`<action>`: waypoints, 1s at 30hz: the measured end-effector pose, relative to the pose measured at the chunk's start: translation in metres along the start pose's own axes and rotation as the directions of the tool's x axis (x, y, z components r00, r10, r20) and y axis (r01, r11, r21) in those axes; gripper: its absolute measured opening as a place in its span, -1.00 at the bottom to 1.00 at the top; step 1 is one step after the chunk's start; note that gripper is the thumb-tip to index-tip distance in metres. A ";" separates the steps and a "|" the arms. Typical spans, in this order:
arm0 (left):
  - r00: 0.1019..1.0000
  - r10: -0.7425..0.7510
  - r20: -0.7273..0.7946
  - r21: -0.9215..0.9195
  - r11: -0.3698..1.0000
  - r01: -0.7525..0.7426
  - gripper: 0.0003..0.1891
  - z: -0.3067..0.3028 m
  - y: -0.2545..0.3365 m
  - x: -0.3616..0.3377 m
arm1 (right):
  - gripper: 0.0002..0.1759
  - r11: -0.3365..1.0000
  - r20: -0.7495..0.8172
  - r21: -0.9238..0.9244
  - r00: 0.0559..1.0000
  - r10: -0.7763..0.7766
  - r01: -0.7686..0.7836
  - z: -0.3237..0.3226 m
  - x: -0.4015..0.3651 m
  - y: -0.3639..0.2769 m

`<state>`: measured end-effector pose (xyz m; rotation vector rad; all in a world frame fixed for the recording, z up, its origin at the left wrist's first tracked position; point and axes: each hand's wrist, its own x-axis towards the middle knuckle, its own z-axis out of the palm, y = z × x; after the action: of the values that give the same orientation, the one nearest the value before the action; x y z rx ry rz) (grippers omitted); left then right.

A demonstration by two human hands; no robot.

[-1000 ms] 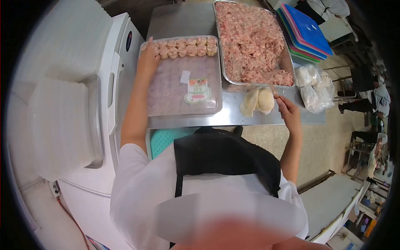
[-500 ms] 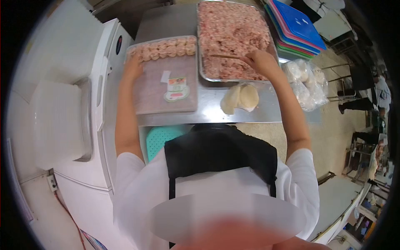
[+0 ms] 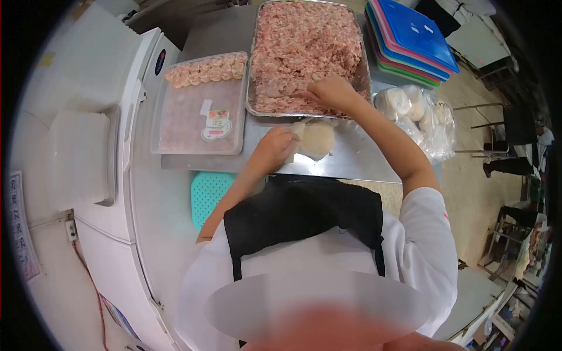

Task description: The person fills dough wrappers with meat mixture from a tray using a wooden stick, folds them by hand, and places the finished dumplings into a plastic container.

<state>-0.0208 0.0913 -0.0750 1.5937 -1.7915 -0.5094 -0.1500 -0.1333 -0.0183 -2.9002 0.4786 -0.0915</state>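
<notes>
Stainless metal surface [image 3: 360,159] in a kitchen-type room, white fridge [image 3: 120,152] on the left, tiled floor and other people at the far right. Hands well apart from each other. Left hand [image 3: 276,146] on the near part of the surface, fingers touching the left edge of the round pale wrappers [image 3: 317,140]; can't tell if they're pinching one. Right hand [image 3: 335,95] over the near part of the meat tray, fingers curled closed around a thin stick [image 3: 297,94], which is hard to make out against the meat.

Wrappers lie on the surface just beside the near rim of the metal tray [image 3: 365,76]. Tray holds a large mass of pink minced meat [image 3: 298,41], dug out unevenly near the right side. Left of it, clear plastic container [image 3: 181,128] with filled dumplings [image 3: 205,71] in rows along the far end; printed label [image 3: 217,124] shows on its near part. Right of the tray: clear plastic bags [image 3: 418,120] with round white items inside, and beyond them a stack of coloured lids or boxes [image 3: 410,35], blue on top. Teal perforated item [image 3: 211,193] below the surface edge, stacked white trays [image 3: 79,158] at the far left.
</notes>
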 end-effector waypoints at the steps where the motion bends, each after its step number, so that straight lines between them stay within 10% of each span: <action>1: 0.999 -0.033 0.009 0.031 0.999 0.033 -0.75 0.005 0.002 -0.002 | -0.54 0.999 -0.020 0.042 1.000 -0.007 0.008 0.004 -0.004 0.006; 8: 0.967 -0.218 -0.131 0.153 0.959 0.237 -0.56 0.034 -0.001 -0.016 | -0.61 0.981 -0.112 0.128 0.985 -0.132 0.146 0.010 -0.020 0.028; 17: 0.970 -0.062 -0.236 0.153 0.983 0.099 -0.55 0.026 0.036 0.010 | -0.66 0.969 -0.034 0.177 0.985 -0.171 0.174 0.014 -0.032 0.039; 23: 0.908 -0.276 -0.315 0.190 0.919 0.345 -0.64 0.057 0.020 0.025 | -0.66 0.980 -0.029 0.178 0.996 -0.085 0.089 0.003 -0.047 0.017; 30: 0.871 -0.412 -0.268 -0.166 0.910 0.379 -0.82 0.042 0.007 0.022 | -0.65 0.958 -0.029 0.286 1.000 -0.010 0.018 0.004 -0.044 0.004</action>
<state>-0.0561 0.0652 -0.0941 1.8593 -1.1955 -0.5094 -0.1923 -0.1217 -0.0240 -2.6213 0.4115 -0.1868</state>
